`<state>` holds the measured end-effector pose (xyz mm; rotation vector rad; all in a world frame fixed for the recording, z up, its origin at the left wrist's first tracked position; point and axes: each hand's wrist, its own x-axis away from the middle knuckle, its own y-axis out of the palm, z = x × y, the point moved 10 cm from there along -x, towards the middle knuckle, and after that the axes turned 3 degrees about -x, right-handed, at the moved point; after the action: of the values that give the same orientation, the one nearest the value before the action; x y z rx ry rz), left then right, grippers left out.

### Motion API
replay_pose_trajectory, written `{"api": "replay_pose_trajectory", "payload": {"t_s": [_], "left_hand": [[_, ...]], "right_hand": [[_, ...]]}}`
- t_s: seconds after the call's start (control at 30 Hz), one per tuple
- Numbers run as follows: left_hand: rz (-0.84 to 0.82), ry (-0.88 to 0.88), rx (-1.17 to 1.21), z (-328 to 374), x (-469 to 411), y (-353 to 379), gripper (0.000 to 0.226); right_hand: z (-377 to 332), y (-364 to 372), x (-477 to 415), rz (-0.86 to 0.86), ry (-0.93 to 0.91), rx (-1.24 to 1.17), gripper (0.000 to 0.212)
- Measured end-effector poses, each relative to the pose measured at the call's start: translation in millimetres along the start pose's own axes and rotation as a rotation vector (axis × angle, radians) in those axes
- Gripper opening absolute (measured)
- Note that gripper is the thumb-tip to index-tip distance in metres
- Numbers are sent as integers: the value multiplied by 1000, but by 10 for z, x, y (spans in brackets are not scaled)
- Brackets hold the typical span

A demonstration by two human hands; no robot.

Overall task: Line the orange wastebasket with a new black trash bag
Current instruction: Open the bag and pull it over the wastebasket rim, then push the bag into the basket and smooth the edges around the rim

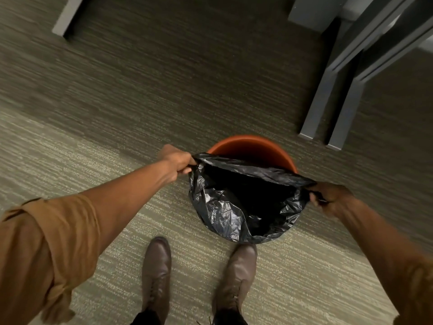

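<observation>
The orange wastebasket (pixel 253 148) stands on the carpet in front of my feet; only its far rim and inner wall show. A black trash bag (pixel 225 207) is held stretched wide across the near part of the basket, its mouth open and dark inside. My left hand (pixel 177 163) grips the bag's rim at the left. My right hand (pixel 332 199) grips the rim at the right. The bag's near edge hangs down and hides the basket's front.
Grey metal furniture legs (pixel 328 97) stand just behind and to the right of the basket. Another grey leg (pixel 66 16) is at the far left. My two brown boots (pixel 157 275) stand on striped carpet close to the basket.
</observation>
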<state>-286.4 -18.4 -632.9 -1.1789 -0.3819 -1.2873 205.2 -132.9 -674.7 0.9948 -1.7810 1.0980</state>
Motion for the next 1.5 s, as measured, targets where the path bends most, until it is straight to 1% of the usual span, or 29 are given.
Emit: {"api": "replay_pose_trajectory", "payload": {"t_s": [0.07,0.13,0.17,0.23,0.3,0.4,0.47,0.57,0.67,0.7,0.8,0.87,0.9,0.97,1.07,1.1,1.17,1.23,1.3,1.33,1.4,1.47,1.5], "left_hand": [[-41,-71,163,-8,28,66,12],[-67,-79,216,2,-3,130,11],[-61,-65,207,18,-15,138,11],[-42,-11,127,74,-51,161,17],[-23,71,23,172,-84,184,19],[3,200,-52,368,-73,201,19],[-1,250,-79,443,-91,229,15],[-5,260,-68,491,-124,254,17],[4,209,-48,451,-197,252,20],[3,202,-55,444,-207,259,18],[13,242,-97,485,-256,301,14],[25,271,-140,548,-250,340,16],[25,287,-175,583,-252,362,18],[19,347,-263,708,-239,419,18],[23,424,-355,917,-229,485,12],[30,411,-355,938,-258,494,10],[39,340,-342,872,-365,520,13],[33,258,-362,724,-466,552,16],[21,206,-380,564,-528,533,25],[5,195,-389,500,-564,530,29],[-1,170,-406,409,-588,478,29],[1,155,-428,384,-521,403,42],[15,168,-431,407,-440,360,48]], "right_hand": [[-61,113,54,-16,-2,-122,21],[-133,208,85,-29,-36,-185,15],[-179,236,78,-26,-70,-191,9],[-259,306,80,-40,-130,-195,18],[-345,407,134,-72,-184,-187,22],[-470,498,235,-87,-248,-160,36],[-559,534,314,-101,-283,-146,43],[-645,578,352,-98,-308,-111,46],[-692,600,332,-38,-316,-68,53],[-718,612,310,-16,-320,-49,51],[-832,686,259,8,-347,43,29],[-865,712,205,7,-360,120,23],[-893,707,185,18,-369,122,23],[-1005,635,127,101,-435,143,32],[-1145,659,120,158,-509,285,35],[-1157,671,90,164,-519,308,35],[-1112,683,-42,161,-496,379,35],[-1037,690,-167,149,-430,435,30],[-980,678,-274,153,-374,453,27],[-961,666,-314,160,-356,470,32],[-912,633,-339,172,-334,489,42],[-849,539,-373,179,-307,449,43],[-851,478,-342,198,-323,431,42]]}}
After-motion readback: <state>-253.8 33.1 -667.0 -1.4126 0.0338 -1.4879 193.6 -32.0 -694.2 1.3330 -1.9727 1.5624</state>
